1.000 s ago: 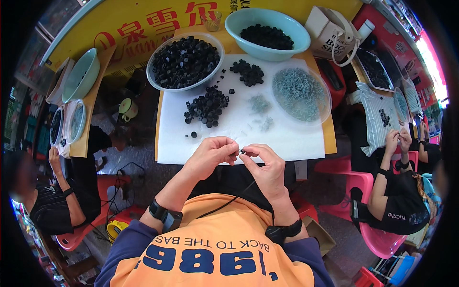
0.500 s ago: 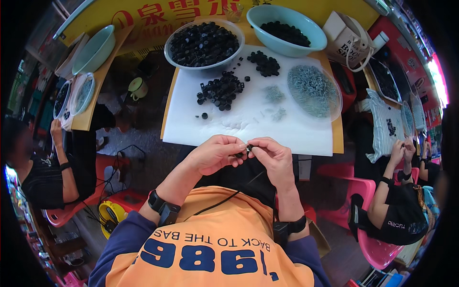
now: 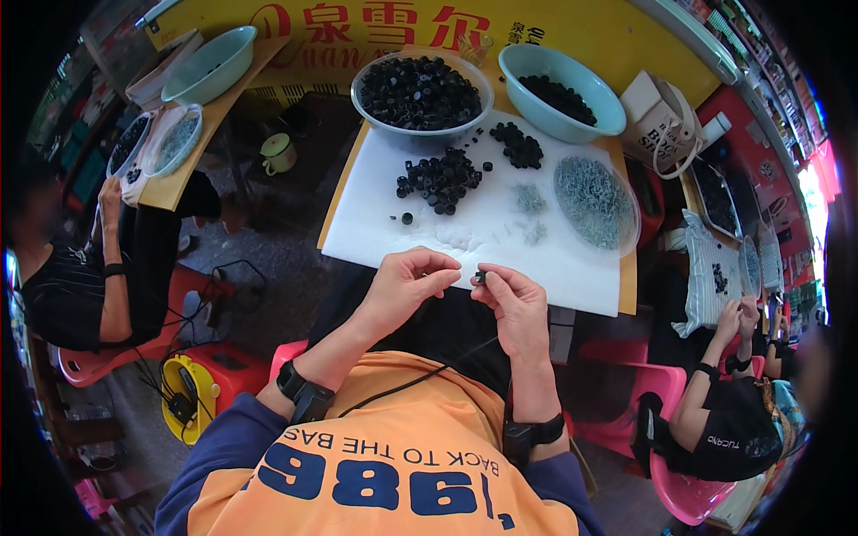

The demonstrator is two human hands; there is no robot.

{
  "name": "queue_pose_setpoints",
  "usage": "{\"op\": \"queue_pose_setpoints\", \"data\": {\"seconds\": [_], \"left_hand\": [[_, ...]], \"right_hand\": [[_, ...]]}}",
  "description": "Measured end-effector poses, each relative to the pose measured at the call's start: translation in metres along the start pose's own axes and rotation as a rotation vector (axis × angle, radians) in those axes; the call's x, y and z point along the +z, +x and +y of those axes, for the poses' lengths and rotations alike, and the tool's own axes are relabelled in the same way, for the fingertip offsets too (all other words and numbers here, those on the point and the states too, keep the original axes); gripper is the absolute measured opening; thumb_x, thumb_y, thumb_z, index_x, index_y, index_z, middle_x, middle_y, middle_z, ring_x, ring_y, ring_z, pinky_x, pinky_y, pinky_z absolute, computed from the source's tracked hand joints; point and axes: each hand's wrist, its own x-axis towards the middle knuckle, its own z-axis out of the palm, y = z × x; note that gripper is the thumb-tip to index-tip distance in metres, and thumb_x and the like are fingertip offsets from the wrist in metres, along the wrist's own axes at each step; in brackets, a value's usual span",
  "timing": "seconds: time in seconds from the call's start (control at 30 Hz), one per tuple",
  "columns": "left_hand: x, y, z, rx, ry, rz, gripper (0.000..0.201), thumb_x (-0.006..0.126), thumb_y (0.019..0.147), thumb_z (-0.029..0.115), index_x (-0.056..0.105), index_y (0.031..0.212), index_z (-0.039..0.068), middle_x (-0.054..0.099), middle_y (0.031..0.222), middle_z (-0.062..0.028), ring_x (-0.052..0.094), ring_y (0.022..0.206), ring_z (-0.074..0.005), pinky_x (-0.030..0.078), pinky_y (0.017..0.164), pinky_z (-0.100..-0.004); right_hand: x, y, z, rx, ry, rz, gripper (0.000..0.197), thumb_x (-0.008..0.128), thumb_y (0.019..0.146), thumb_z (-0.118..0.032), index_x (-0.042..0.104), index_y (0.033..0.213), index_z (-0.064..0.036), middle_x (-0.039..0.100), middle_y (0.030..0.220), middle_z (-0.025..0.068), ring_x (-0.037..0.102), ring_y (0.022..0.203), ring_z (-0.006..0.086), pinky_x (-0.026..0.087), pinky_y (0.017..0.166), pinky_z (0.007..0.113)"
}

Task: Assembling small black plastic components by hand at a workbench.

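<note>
Between the thumb and fingers of my right hand [image 3: 513, 302] is a small black plastic part [image 3: 481, 278], held just in front of the table's near edge. My left hand [image 3: 409, 284] hovers a short gap to its left, thumb and forefinger pinched together; anything between them is too small to make out. Beyond the hands, a white foam sheet [image 3: 375, 234] carries a heap of black caps [image 3: 440, 181], a smaller cluster of black knob-like pieces [image 3: 518, 146] and small piles of thin silvery pieces [image 3: 529, 198]. More of these fill a clear oval tray [image 3: 635, 230] on the right.
A clear bowl [image 3: 357, 96] of black parts and a pale green basin [image 3: 511, 64] stand at the far edge, with a tote bag [image 3: 645, 114] to their right. People work at side tables left and right. A dark cable [image 3: 420, 373] crosses my lap.
My hands have come apart, the black part staying in my right hand. My left hand has drawn off to the left. The whole view has tilted and shifted slightly.
</note>
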Motion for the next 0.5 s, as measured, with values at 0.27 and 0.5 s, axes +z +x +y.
{"op": "queue_pose_setpoints", "data": {"seconds": [0.27,0.5], "left_hand": [[0.0096,0.0029,0.0008,0.37,0.362,0.026,0.019,0.072,0.083,0.003,0.072,0.101,0.004,0.064,0.092,-0.0031,0.06,0.079,-0.0093,0.05,0.067,-0.0223],[0.0095,0.0071,-0.0054,0.441,0.505,0.046,0.018,0.072,0.081,0.001,0.072,0.098,0.005,0.063,0.092,-0.0051,0.062,0.077,-0.0123,0.051,0.068,-0.0234]], "right_hand": [[-0.0027,0.0035,0.0032,0.007,-0.031,-0.006,0.017,0.061,0.093,-0.004,0.067,0.106,0.0046,0.069,0.09,0.0106,0.066,0.074,0.0142,0.053,0.07,0.024],[-0.0031,0.0062,0.0013,0.019,-0.023,-0.009,0.015,0.064,0.091,-0.003,0.067,0.102,0.0058,0.069,0.089,0.0098,0.065,0.073,0.0136,0.053,0.07,0.023]]}}
